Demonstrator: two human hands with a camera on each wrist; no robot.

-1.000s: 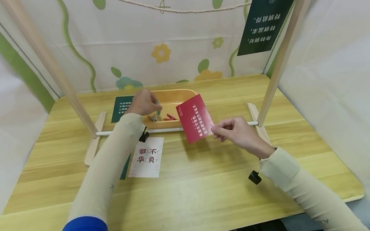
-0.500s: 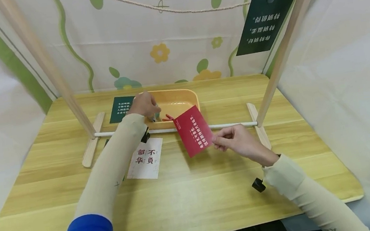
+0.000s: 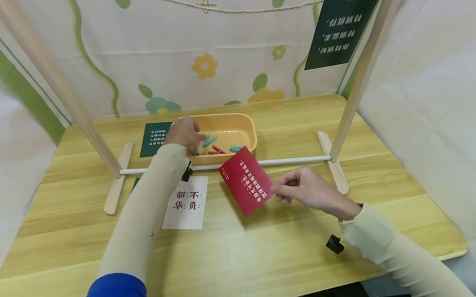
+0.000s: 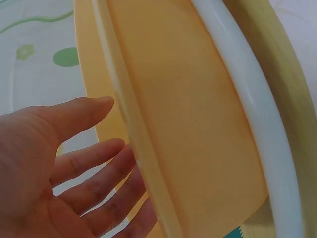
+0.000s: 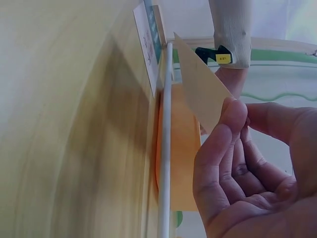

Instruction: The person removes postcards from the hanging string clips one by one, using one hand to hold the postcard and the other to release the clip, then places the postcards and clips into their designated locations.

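Observation:
In the head view my right hand point(image 3: 309, 190) pinches a red card point(image 3: 246, 182) with white writing by its right corner, above the table in front of the tray. The right wrist view shows the card's pale back between thumb and forefinger. My left hand point(image 3: 182, 134) reaches over the left end of the orange tray point(image 3: 241, 123). Its fingers are spread and loosely bent at the tray's rim in the left wrist view, with nothing between thumb and fingers. A teal clothespin point(image 3: 209, 141) lies near its fingertips, beside red clothespins point(image 3: 217, 150) and another teal clothespin point(image 3: 235, 148).
A white card point(image 3: 187, 203) and a dark green card point(image 3: 154, 139) lie on the table at the left. A white rod point(image 3: 292, 160) crosses in front of the tray between wooden posts. A rope point(image 3: 222, 9) hangs above, bearing a clipped green card point(image 3: 345, 28).
My left hand has let go of a teal clothespin, which now lies in the tray. My right hand has lowered the red card slightly and drawn it nearer, uncovering more of the tray.

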